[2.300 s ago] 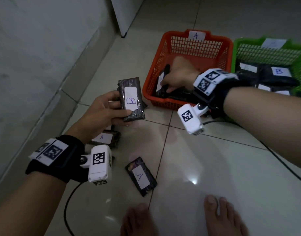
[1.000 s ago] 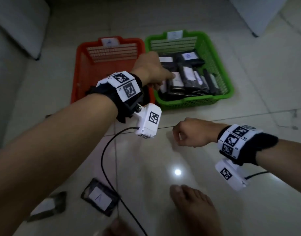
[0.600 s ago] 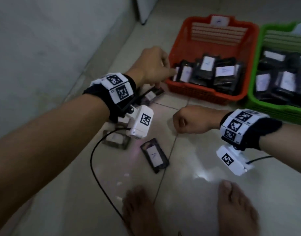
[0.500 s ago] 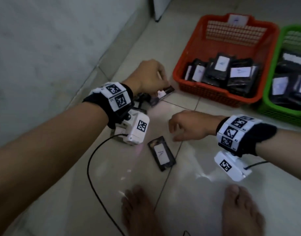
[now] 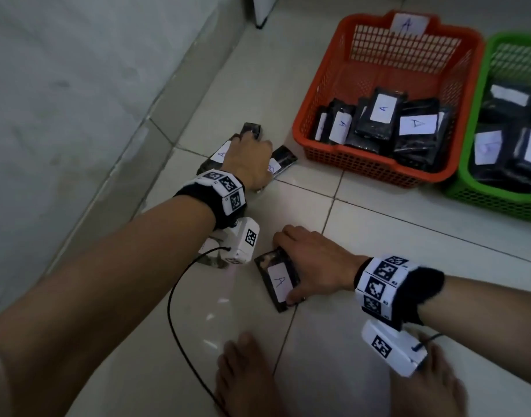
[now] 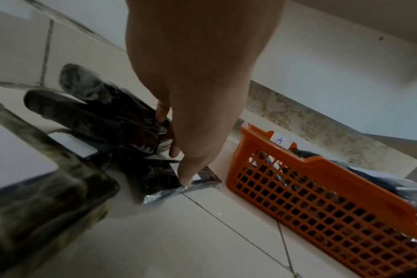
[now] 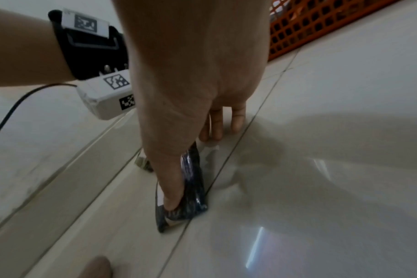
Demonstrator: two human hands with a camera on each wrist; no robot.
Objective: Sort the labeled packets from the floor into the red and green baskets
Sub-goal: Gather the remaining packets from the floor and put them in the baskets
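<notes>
Head view downward over floor, wrist views low (both catching red basket)

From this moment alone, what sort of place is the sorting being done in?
Probably a room in a home, not a workshop: the person works barefoot on a glossy tiled floor beside a plain wall, with a red basket and a green basket set directly on the tiles.

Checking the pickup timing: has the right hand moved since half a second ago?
Yes. The right hand has dropped onto the A packet on the floor, near the tile seam, and grips its edges.
</notes>
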